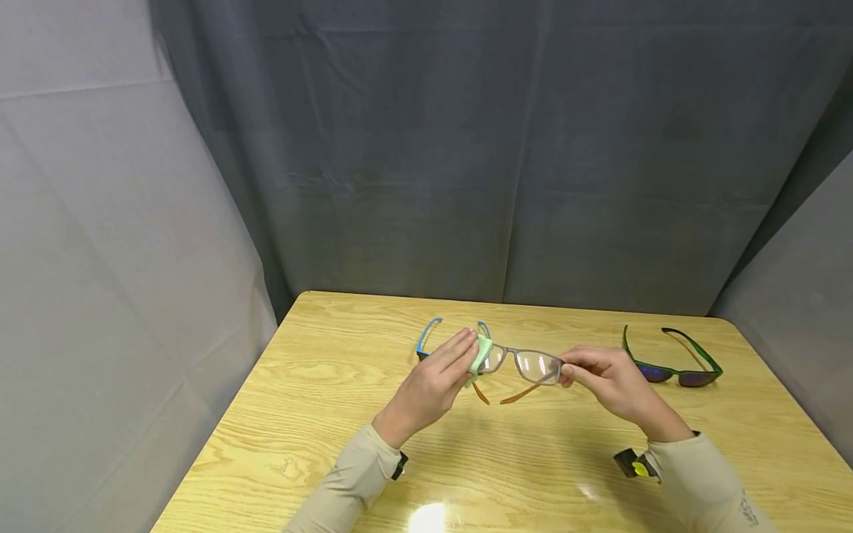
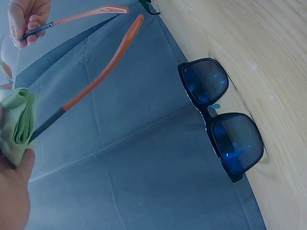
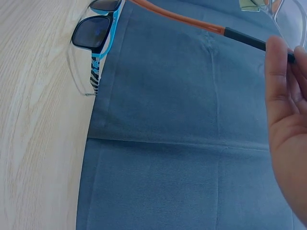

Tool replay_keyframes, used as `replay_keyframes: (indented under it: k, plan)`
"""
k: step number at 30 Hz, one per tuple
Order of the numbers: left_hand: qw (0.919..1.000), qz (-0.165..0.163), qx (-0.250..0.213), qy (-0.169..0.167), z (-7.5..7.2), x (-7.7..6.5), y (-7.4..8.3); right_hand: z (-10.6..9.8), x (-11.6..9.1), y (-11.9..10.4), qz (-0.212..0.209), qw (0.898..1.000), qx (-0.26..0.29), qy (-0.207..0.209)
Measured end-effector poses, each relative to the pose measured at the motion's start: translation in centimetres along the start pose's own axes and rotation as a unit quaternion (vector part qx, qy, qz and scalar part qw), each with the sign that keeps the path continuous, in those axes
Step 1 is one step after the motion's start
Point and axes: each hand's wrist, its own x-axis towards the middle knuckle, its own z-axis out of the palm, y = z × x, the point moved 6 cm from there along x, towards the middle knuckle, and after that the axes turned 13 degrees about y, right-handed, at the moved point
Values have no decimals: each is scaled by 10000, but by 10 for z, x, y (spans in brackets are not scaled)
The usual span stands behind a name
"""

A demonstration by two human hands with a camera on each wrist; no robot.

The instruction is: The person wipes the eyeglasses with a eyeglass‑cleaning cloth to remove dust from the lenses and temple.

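Note:
A pair of clear-lensed eyeglasses (image 1: 510, 350) with a grey frame and orange temple tips is held up above the table between both hands. My right hand (image 1: 609, 377) pinches it at the hinge on the right side. At the other side, my left hand (image 1: 433, 381) holds a folded light green cloth (image 1: 481, 354) around the left lens, hiding most of that lens. The left wrist view shows the bunched cloth (image 2: 19, 117) between thumb and fingers, with an orange-tipped temple (image 2: 91, 86) sticking out. In the right wrist view, thumb and fingertips meet at the dark end of a temple (image 3: 177, 17).
Black-and-blue sunglasses (image 2: 208, 115) rest on the wood-grain table (image 1: 300, 459) behind my left hand. Green-framed sunglasses (image 1: 680, 372) with dark lenses lie to the right, beyond my right hand. A dark grey curtain (image 1: 400, 185) hangs behind the table.

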Motion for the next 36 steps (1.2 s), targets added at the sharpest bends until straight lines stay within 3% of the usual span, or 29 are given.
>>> replay_keyframes:
  k: [7, 19, 36]
  plan:
    - [9996, 259, 122, 67, -1, 3, 4, 1, 0, 1, -58, 10000, 43, -55]
    - [9907, 793, 1102, 74, 4, 2, 13, 4, 0, -3, -35, 9999, 50, -99]
    - [9879, 823, 1312, 10, 9, 0, 14, 11, 3, -6, 23, 9999, 0, -139]
